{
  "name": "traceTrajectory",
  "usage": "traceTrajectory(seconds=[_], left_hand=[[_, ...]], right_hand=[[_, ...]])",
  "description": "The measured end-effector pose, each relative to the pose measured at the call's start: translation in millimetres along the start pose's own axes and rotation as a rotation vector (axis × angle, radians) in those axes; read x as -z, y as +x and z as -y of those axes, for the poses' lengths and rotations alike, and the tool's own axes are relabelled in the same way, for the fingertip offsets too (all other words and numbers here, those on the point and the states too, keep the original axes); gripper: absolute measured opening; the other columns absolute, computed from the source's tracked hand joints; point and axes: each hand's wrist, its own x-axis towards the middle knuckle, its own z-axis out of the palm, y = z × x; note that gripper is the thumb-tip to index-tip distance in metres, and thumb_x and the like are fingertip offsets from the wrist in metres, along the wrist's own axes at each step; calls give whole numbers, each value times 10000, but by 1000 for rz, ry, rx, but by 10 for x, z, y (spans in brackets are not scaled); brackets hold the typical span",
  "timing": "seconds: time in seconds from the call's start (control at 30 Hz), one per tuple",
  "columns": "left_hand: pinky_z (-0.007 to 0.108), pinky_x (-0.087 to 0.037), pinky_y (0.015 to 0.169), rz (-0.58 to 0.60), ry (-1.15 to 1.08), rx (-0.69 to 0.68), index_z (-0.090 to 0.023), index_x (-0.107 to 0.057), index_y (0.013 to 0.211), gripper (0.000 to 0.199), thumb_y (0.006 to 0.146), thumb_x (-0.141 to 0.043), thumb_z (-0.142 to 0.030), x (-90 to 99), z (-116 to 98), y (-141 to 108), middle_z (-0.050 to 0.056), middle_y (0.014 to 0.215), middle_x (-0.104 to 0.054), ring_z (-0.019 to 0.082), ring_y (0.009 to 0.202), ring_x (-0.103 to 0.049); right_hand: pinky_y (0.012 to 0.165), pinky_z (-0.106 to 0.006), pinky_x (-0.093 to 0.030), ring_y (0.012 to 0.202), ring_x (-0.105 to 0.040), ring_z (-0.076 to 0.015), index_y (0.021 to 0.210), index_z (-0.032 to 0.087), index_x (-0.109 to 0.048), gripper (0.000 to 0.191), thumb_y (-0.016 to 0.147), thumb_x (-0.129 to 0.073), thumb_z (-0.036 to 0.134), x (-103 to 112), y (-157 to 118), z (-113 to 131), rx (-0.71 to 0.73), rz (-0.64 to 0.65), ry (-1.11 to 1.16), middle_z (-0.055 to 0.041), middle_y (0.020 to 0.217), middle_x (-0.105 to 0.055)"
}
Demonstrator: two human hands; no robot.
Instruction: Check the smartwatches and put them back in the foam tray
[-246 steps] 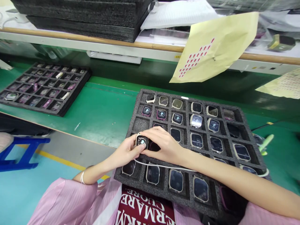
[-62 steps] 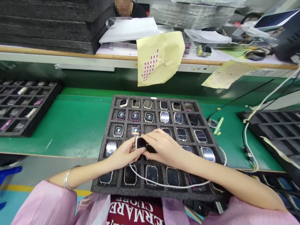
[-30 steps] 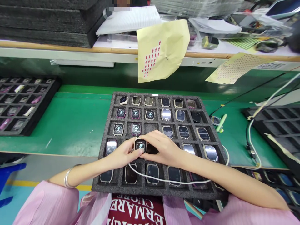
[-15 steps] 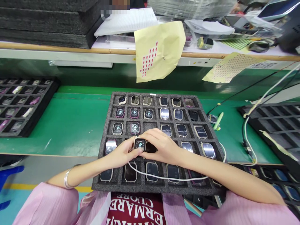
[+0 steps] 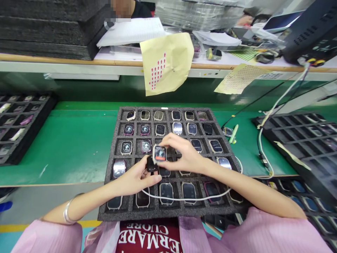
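Note:
A dark foam tray (image 5: 105,196) holds rows of square smartwatches in compartments, a few with lit screens. Above its middle, my right hand (image 5: 181,154) grips a light-framed watch (image 5: 160,153) with a lit screen showing a red patch. Just left of and below that watch, my left hand (image 5: 139,175) has its fingers closed on a small black piece (image 5: 152,164). A white cable (image 5: 184,199) runs from near my left hand across the front rows of the tray.
Another foam tray (image 5: 28,130) lies at the left, and more trays (image 5: 297,147) are at the right. A green tool (image 5: 233,133) sits right of the middle tray. Yellow paper (image 5: 168,63) hangs from the shelf edge (image 5: 126,63) above, beside stacked black foam.
The watch has parted from my left hand and is now in my right hand, slightly higher. The black piece shows in my left hand. The whole view has shifted slightly.

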Motion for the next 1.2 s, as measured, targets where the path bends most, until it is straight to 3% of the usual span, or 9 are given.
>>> traceTrajectory(seconds=[0.2,0.3,0.4,0.5,0.67,0.8,0.87,0.97,1.2], left_hand=[[285,-477,776,-1,-73,66,-206,-462,1217,416,879,-607,-401,-13,31,10,32,991,-607,138,775,-555],[294,-481,799,4,-79,82,-204,-466,1218,406,880,-609,-379,-13,-10,16,44,1051,-623,147,822,-576],[305,-478,837,-15,-128,110,-191,-495,1197,398,856,-637,-341,-48,-132,47,57,1103,-634,173,936,-591],[317,-472,849,-49,-166,153,-161,-531,1123,373,805,-683,-282,-128,-320,138,39,951,-666,190,965,-596],[278,-453,775,-48,-177,124,-143,-542,1035,297,778,-678,-199,-268,-506,405,29,929,-658,142,853,-587],[226,-362,562,-29,-131,213,-130,-527,1006,318,742,-698,-175,-285,-423,538,40,921,-654,97,673,-515],[233,-377,588,-13,-160,206,-134,-524,1029,381,713,-731,-178,-274,-364,547,42,933,-653,104,694,-531],[261,-427,695,-11,-189,127,-148,-532,1029,439,673,-784,-198,-267,-310,526,14,887,-630,128,767,-568],[198,-261,400,-23,-73,100,-143,-462,1055,391,863,-580,-462,-270,-255,494,-110,500,-442,60,384,-349]], right_hand=[[804,-410,-476,948,-579,-265,1086,129,-629,396,785,-748,359,150,-40,-266,-109,160,-294,-110,1020,-593],[831,-425,-456,1016,-563,-281,1157,128,-616,383,846,-695,337,325,-122,-247,-87,230,-420,-124,1094,-587],[787,-412,-458,958,-578,-275,1026,136,-665,253,821,-720,274,506,-215,-230,-124,314,-536,-113,1052,-590],[714,-385,-468,920,-584,-270,987,129,-667,279,793,-749,312,542,-292,-263,-152,377,-591,-122,1049,-571],[724,-427,-486,938,-591,-298,980,119,-660,331,765,-771,345,475,-356,-321,-166,275,-574,-145,1073,-577],[823,-434,-502,956,-608,-274,926,149,-649,249,767,-753,310,528,-374,-232,-194,22,-338,-119,1066,-596],[833,-396,-513,955,-614,-248,954,171,-637,249,782,-733,323,519,-368,-140,-162,-46,-178,-97,1043,-604],[840,-394,-508,967,-613,-247,1010,172,-627,262,807,-704,318,400,-345,-14,-84,16,-141,-98,1040,-625],[825,-434,-490,896,-593,-269,1024,88,-623,254,853,-632,276,153,-323,-14,45,105,-350,-146,1003,-657]])
